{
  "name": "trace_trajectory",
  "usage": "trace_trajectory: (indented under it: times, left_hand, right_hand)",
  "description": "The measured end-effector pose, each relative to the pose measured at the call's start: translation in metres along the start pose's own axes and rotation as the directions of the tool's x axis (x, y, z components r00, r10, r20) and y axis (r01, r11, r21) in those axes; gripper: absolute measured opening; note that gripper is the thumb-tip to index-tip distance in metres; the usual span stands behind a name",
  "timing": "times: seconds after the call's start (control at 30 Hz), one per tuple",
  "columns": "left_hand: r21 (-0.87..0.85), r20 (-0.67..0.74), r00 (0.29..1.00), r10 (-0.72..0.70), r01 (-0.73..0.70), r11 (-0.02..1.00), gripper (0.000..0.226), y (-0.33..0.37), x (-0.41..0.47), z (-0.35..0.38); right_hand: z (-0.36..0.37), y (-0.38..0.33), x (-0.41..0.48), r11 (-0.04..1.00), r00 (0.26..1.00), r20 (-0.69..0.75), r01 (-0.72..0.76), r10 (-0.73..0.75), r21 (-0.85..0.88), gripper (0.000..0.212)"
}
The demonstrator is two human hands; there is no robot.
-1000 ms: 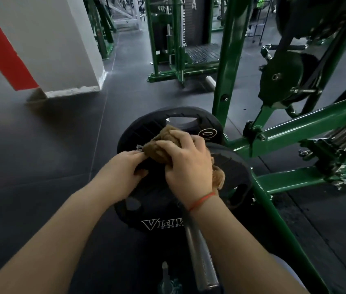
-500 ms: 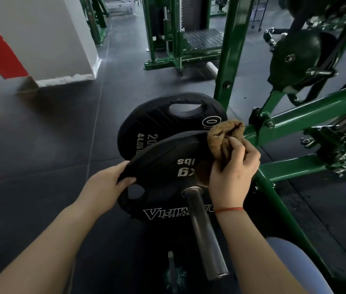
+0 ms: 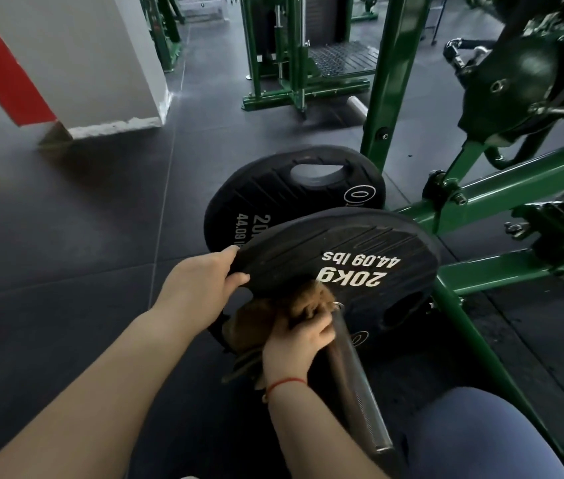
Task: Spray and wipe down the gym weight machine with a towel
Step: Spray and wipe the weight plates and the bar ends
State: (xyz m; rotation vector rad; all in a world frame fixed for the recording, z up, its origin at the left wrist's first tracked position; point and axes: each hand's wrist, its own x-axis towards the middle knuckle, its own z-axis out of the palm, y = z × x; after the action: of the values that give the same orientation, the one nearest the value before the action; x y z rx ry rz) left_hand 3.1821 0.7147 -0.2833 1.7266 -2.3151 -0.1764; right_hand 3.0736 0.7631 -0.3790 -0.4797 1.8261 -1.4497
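Now: R hand [image 3: 296,344], clenched round towel [image 3: 308,299], has dropped from plate [image 3: 360,243] top edge to hub beside sleeve [image 3: 353,392]; L hand [image 3: 201,288] grips rim. Face wipe approx. half done.

The front weight plate [image 3: 342,243] carries white print, upside down from here: "20Kg" with "44.09 lbs" beside it; the rear weight plate [image 3: 266,188] shows only a cut-off "20" and "44.09", the rest hidden.

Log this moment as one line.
phase: wiping | left hand: grips front plate rim | right hand: holds towel on plate face by bar
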Motion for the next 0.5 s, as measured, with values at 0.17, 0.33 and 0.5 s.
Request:
trace_trajectory:
  times: [0.17, 0.33, 0.5]
  left_hand:
    - [0.022, -0.044, 0.998, 0.054, -0.053, 0.998, 0.037, 0.006, 0.005, -0.004]
    - [0.035, -0.055, 0.996, 0.075, -0.073, 0.997, 0.035, 0.010, 0.008, -0.008]
    - [0.054, -0.036, 0.997, 0.071, -0.069, 0.996, 0.033, 0.013, 0.014, -0.009]
  right_hand:
    - [-0.008, 0.004, -0.003, 0.991, 0.991, 0.073, -0.119, 0.114, 0.063, 0.059]
    - [-0.042, -0.038, 0.048, 0.974, 0.974, -0.226, 0.076, -0.026, 0.215, 0.045]
    - [-0.076, -0.076, 0.095, 0.928, 0.889, -0.427, 0.288, -0.168, 0.236, 0.054]
